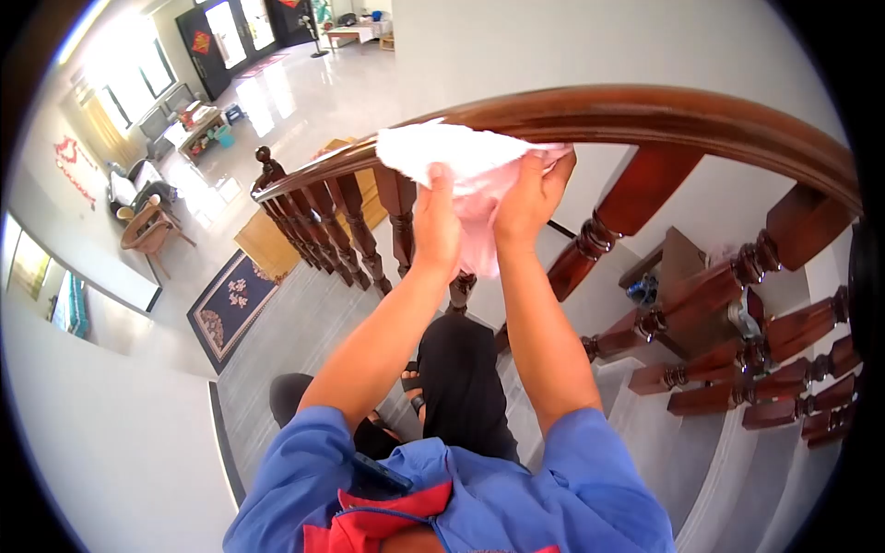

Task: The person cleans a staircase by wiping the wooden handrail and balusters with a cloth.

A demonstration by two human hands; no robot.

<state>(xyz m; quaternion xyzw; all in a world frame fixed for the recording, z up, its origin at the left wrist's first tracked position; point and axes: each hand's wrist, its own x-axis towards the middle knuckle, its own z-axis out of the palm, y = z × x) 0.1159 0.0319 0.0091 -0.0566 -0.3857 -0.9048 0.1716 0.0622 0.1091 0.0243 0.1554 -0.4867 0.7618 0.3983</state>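
Note:
A pink and white cloth [479, 189] is held between my two hands at the wooden stair handrail [645, 112]. My left hand [437, 221] grips the cloth's left side, thumb pointing up. On the other side, my right hand [532, 198] has its fingers wrapped round the cloth close under the rail. The upper part of the cloth lies against the rail, and its lower end hangs down between my wrists. Some of my fingers are hidden behind the fabric. Dark turned balusters [348, 207] stand below the rail on both sides of my hands.
Stairs [636, 433] curve down at the right beside more balusters [608, 230]. A dark patterned rug [230, 300] lies at the lower left. Farther off are a wooden chair [152, 230], a low table [198, 129] and dark double doors [235, 37].

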